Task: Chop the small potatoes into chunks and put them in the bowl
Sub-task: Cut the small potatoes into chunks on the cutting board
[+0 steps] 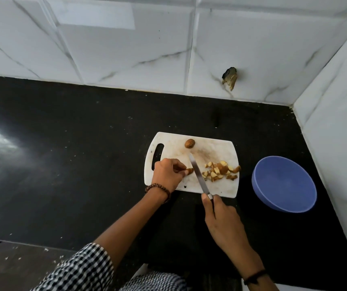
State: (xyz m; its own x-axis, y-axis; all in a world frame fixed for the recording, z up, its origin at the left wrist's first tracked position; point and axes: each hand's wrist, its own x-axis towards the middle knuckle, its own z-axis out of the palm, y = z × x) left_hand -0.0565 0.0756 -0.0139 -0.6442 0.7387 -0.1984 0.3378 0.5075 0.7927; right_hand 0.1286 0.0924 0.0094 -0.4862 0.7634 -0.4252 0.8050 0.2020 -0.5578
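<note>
Blue bowl (283, 184) holds nothing, right of right hand (220, 219), which grips knife (198, 175). Left hand (167, 175) pinches potato piece (190, 171) against blade. Chunks (220, 171) beyond right hand; whole potato (189, 143) farther back on cutting board (220, 148).

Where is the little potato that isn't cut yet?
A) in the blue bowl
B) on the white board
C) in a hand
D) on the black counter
B: the whole potato lies on the board, near its far edge, and nothing shows inside the bowl.
</note>
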